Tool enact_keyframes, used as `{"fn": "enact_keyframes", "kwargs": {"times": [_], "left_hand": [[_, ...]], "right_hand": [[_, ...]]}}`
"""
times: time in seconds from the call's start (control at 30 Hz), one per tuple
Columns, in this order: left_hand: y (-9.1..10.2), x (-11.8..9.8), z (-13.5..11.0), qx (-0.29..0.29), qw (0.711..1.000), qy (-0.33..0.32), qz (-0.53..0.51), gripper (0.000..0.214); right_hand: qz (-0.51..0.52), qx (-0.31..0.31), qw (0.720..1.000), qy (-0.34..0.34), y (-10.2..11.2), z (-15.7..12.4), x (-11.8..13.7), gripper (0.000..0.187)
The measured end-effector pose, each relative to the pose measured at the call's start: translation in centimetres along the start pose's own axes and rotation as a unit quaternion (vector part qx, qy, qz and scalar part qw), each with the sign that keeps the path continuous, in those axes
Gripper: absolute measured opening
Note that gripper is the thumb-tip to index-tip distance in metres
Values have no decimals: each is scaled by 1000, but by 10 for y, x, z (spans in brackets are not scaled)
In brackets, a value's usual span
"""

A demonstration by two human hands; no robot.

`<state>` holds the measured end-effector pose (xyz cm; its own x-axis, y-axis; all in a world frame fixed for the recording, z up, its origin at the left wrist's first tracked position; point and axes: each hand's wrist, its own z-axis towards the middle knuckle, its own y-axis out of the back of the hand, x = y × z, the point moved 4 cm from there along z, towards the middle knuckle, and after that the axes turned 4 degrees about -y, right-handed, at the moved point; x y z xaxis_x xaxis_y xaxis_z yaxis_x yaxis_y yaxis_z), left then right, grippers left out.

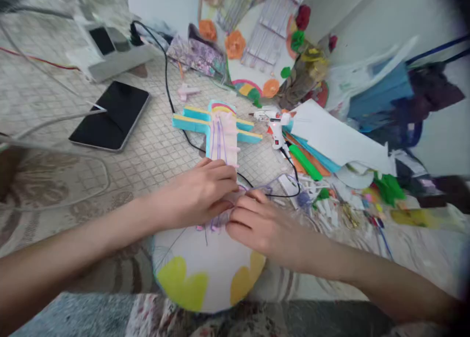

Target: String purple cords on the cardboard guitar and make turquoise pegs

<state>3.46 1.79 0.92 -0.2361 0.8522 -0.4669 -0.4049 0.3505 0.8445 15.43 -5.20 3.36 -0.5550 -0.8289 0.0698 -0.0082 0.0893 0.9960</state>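
Item: craft guitar (224,148), one piece, lying flat on the patterned mat (154,146) straight before me, head end pointing away. Body: white disc (207,261), nearest me, with a yellow heart (179,284) at its lower left and an orange heart (245,278) at its lower right. Neck (228,131): pale pink strip running away from the disc, capped by a rainbow-striped end (222,107). Strings (219,133): thin purple lines along the neck, loose ends trailing onto the disc. Cross bars (189,121): blue, edged yellow, crossing the neck near its far end. Joint of neck and disc: covered by my left hand (200,195) and right hand (261,224), fingers resting on it.
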Motion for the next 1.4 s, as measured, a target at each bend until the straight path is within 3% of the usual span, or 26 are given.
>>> {"fn": "enact_keyframes", "kwargs": {"times": [0.63, 1.4], "left_hand": [[1, -2, -1, -22, 1000, -10, -1, 17], [0, -2, -1, -31, 999, -19, 4, 15]], "right_hand": [[26, 13, 999, -41, -5, 2, 1, 17], [-37, 4, 999, -5, -7, 6, 5, 18]]}}
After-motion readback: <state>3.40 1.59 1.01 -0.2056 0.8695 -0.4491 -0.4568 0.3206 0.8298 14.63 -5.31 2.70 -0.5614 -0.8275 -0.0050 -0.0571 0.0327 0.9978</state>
